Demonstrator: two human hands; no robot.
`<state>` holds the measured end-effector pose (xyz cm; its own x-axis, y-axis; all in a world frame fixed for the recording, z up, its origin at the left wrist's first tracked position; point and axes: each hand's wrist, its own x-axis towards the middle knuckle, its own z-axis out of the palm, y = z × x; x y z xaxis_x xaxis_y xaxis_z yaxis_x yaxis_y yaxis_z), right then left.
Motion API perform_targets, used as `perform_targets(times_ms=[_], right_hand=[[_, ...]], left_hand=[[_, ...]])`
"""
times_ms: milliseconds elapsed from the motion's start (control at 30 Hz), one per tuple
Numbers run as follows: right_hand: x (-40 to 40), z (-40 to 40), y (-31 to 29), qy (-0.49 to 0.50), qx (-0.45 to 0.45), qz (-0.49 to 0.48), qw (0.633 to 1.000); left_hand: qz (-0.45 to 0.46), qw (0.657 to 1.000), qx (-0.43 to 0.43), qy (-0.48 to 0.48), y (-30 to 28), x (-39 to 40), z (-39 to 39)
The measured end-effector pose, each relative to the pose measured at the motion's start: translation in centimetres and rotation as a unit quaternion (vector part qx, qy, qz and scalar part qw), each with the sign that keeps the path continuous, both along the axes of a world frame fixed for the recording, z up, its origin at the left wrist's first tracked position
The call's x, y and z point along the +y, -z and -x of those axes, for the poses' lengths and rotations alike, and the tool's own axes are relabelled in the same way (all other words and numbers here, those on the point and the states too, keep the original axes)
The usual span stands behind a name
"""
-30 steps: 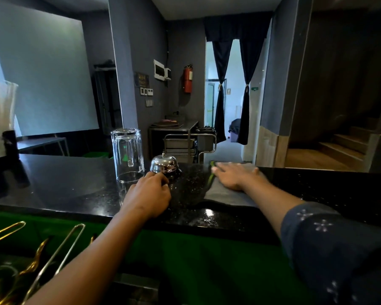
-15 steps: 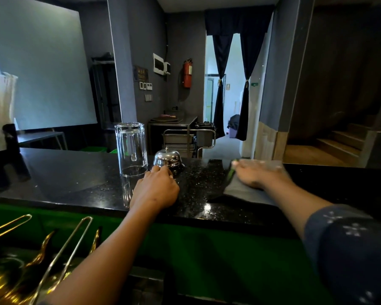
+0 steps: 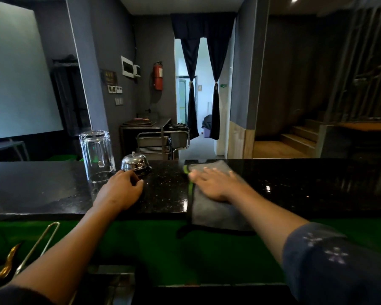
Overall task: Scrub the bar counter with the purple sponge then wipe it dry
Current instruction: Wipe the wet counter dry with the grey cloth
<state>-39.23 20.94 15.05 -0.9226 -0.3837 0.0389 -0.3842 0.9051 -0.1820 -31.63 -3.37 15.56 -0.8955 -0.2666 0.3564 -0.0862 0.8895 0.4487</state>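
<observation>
The black speckled bar counter (image 3: pixel 295 186) runs across the view and shines wet in places. My right hand (image 3: pixel 216 183) lies flat, fingers spread, on a grey cloth with a green edge (image 3: pixel 209 208), pressing it to the counter. The cloth's near end hangs over the counter's front edge. My left hand (image 3: pixel 121 191) rests curled on the counter, its fingers against the base of a chrome call bell (image 3: pixel 134 164). No purple sponge is in view.
An upturned clear glass (image 3: pixel 97 155) stands left of the bell. Below the counter's front is a green ledge (image 3: pixel 163 243), with brass-coloured wire tools (image 3: pixel 35 245) at the lower left. Beyond the bar are a metal trolley (image 3: pixel 161 142) and stairs (image 3: pixel 299 137).
My right hand has slid the cloth rightward and back toward me, so its near end now hangs over the front edge. My left hand has stayed by the bell.
</observation>
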Motion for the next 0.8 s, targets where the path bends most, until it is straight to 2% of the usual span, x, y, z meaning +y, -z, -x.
perform_targets(times_ms=[167, 267, 400, 667, 800], right_hand=[[15.4, 1.4, 0.0, 0.162, -0.01, -0.036, 0.986], [18.0, 1.1, -0.2, 0.225, -0.029, -0.049, 0.973], [13.1, 0.6, -1.0, 0.234, -0.026, -0.031, 0.971], [-6.9, -2.1, -0.7, 0.029, -0.015, -0.023, 0.999], [-10.3, -3.2, -0.1, -0.019, -0.025, -0.006, 0.999]], left_hand=[[0.014, 1.0, -0.018, -0.009, 0.1, 0.4, 0.2], [0.02, 0.999, -0.031, -0.011, 0.2, 0.8, 0.3], [0.015, 0.999, -0.028, -0.007, 0.1, 0.7, 0.5], [-0.007, 1.0, -0.018, 0.012, 0.3, 0.4, 1.1], [-0.008, 1.0, -0.01, 0.015, 0.7, 0.0, 1.6]])
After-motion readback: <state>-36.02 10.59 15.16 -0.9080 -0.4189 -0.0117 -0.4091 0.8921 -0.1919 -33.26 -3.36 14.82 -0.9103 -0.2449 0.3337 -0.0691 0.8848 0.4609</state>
